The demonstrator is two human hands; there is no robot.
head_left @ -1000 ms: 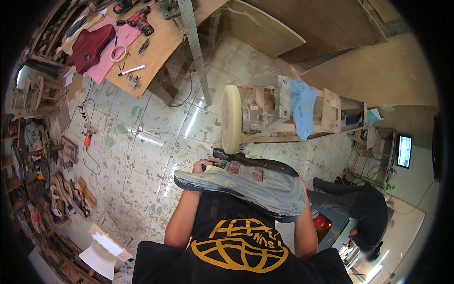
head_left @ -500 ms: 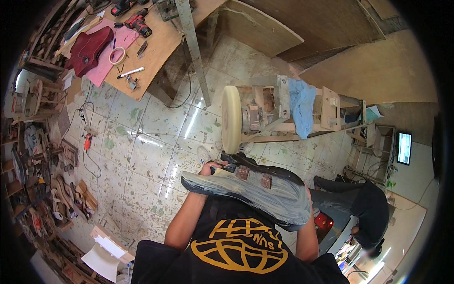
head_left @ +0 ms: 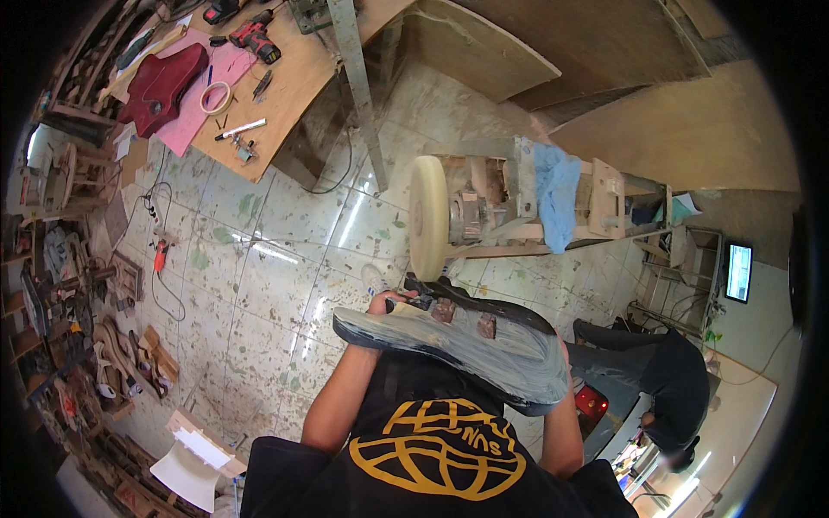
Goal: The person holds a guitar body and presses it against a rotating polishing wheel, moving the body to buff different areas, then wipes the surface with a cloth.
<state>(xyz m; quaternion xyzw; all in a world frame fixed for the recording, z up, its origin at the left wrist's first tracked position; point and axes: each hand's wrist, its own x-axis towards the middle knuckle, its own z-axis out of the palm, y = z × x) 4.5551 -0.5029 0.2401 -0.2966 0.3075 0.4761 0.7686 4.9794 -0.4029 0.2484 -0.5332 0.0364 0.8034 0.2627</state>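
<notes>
I hold a dark guitar body (head_left: 449, 345) in front of my chest, its upward face smeared with pale grey streaks. Two brownish blocks sit on that face near its far edge. My left hand (head_left: 382, 302) is closed round the body's upper left part, by the cutaway. At the right end, my right hand (head_left: 564, 347) grips the edge, with most of its fingers hidden behind the body. The body's far edge lies at the lower rim of a large cream buffing wheel (head_left: 429, 220); whether they touch I cannot tell.
A wooden machine stand (head_left: 609, 197) draped with a blue cloth (head_left: 557, 194) carries the wheel. The workbench (head_left: 294, 95) at far left holds a red guitar body (head_left: 164, 91), a drill (head_left: 256, 41) and tape (head_left: 216, 98). A co-worker (head_left: 669, 380) bends over at right. A corded tool (head_left: 160, 256) lies on the floor.
The guitar body has shifted very slightly in my hands' grip area, its right end a little farther from me. The wheel and stand appear slightly farther right in view. Both hands keep their hold.
</notes>
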